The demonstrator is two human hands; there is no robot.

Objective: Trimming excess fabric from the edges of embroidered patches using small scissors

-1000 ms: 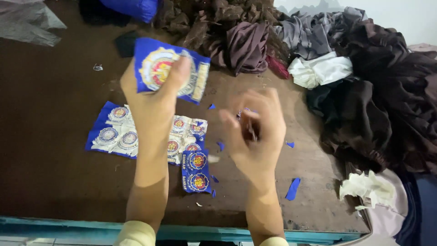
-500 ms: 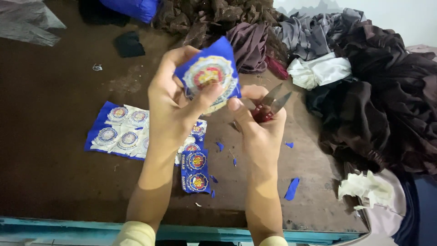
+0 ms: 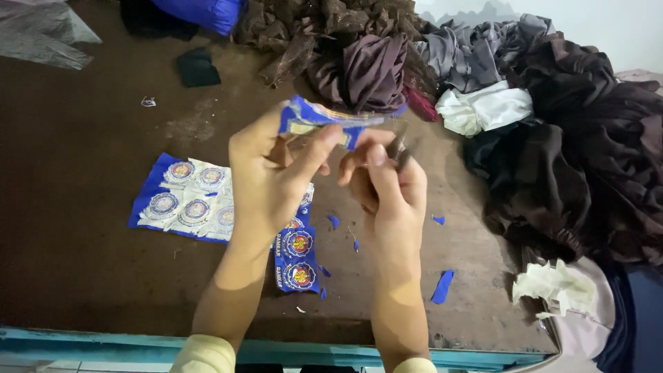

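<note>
Two hands up: our left hand (image 3: 273, 176) pinches blue patch (image 3: 324, 117), long axis sideways; our right hand (image 3: 387, 183) grips scissors (image 3: 399, 150) just right of it.

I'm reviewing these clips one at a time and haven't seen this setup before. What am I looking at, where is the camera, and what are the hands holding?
There is no machine here: a person works with two bare hands, filmed by a camera worn on the head and looking down. The left hand holds up a blue embroidered patch, seen nearly edge-on. The right hand grips small scissors beside it. On the brown table lie a sheet of round badges, a strip of blue patches and small blue offcuts. Dark clothes are piled at the back and right.
</note>
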